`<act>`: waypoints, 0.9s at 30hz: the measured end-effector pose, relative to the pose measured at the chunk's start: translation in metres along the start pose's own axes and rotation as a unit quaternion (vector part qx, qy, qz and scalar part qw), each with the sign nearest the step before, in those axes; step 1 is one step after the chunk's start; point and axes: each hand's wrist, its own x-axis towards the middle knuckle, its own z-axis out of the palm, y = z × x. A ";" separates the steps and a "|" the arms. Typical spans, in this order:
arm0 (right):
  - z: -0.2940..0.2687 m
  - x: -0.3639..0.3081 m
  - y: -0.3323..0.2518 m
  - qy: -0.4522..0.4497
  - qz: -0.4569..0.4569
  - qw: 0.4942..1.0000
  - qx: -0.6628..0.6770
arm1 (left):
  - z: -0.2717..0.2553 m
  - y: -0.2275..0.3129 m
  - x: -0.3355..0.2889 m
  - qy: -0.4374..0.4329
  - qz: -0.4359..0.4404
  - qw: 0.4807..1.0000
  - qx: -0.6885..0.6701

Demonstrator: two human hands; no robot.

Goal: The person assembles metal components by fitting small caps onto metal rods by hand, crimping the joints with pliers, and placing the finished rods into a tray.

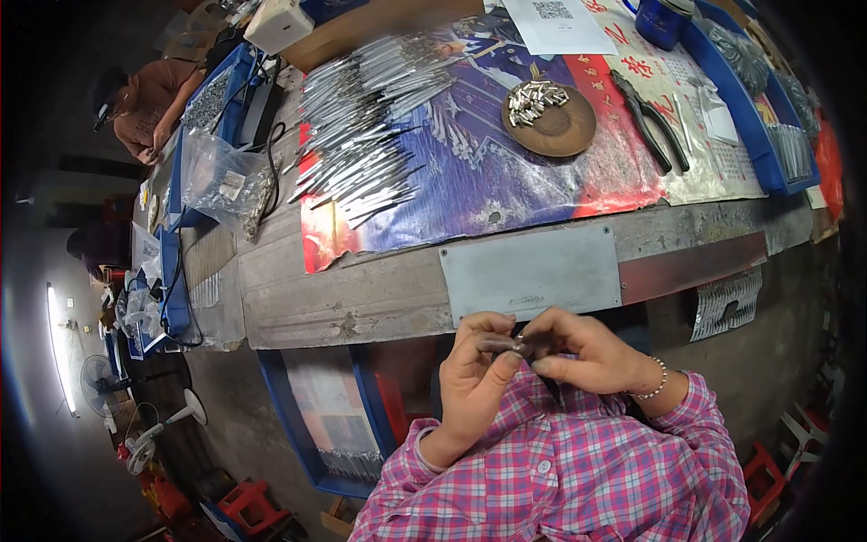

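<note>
My left hand and my right hand meet in front of my checked shirt, just off the table's near edge. Thumbs and fingers of both are closed in a pinch around a small shiny metal part. Fingers cover most of it, so its exact kind cannot be made out. Beyond them on the table, a brown round dish holds a heap of short silvery metal tubes. Many slim pointed metal rods lie in rows on the printed sheet to the left.
Black-handled pliers lie right of the dish. A grey metal plate covers the table's front edge. Blue bins stand at the right, with a plastic bag at the left. Another person sits at the far left.
</note>
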 end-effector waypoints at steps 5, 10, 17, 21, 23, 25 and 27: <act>0.015 0.000 0.024 -0.067 -0.043 0.997 -0.014 | 0.009 -0.002 0.005 -0.101 -0.062 0.993 0.017; 0.014 0.006 0.013 0.031 -0.094 0.987 -0.129 | 0.018 0.002 0.010 -0.046 -0.002 0.999 0.019; 0.016 0.004 0.013 0.001 -0.074 0.975 -0.211 | 0.010 0.005 0.016 -0.037 0.121 0.980 0.153; 0.009 0.004 0.014 -0.093 -0.037 0.990 -0.101 | 0.003 -0.001 0.015 -0.076 -0.081 0.989 -0.098; 0.009 0.006 0.020 -0.248 0.107 0.942 0.200 | 0.002 -0.023 0.012 -0.111 -0.108 0.949 -0.276; 0.016 0.007 0.021 -0.222 0.081 0.954 0.184 | 0.004 -0.036 0.012 -0.153 -0.138 0.853 -0.479; 0.020 0.007 0.017 -0.191 0.056 0.965 0.170 | -0.001 -0.025 0.012 -0.115 -0.119 0.930 -0.329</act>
